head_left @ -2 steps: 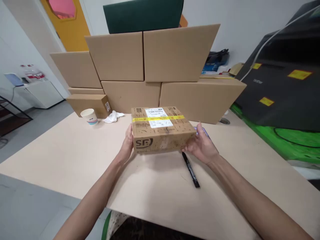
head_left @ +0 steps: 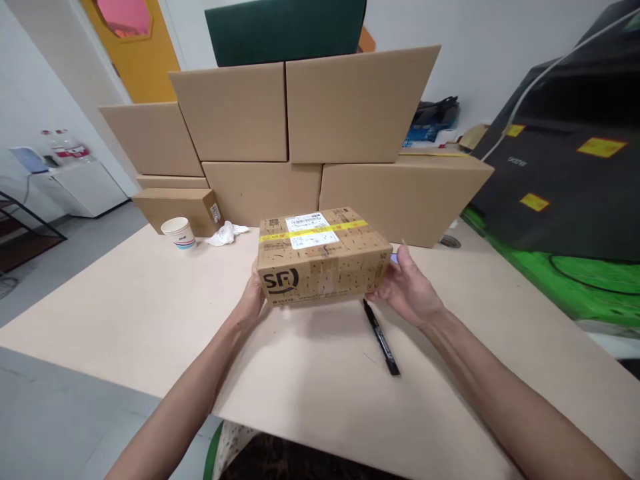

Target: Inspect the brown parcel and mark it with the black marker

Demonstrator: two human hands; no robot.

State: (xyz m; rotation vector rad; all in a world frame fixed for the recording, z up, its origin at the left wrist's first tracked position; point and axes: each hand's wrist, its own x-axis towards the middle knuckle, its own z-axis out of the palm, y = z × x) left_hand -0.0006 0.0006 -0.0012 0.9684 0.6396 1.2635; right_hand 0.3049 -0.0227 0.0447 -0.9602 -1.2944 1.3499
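Parcel [head_left: 323,257] crosswise, logo face nearward

A single view, from a camera worn on the person's head, faces forward and down across the table [head_left: 125,313]; both forearms enter from the bottom edge and meet at the parcel [head_left: 323,257] in mid-frame, close under the lens; the left hand [head_left: 253,293] sits just left of centre, the right hand [head_left: 407,287] just right of centre; the stacked cardboard boxes [head_left: 350,107] fill the upper middle, farther off; the wide lens bends the frame's edges.
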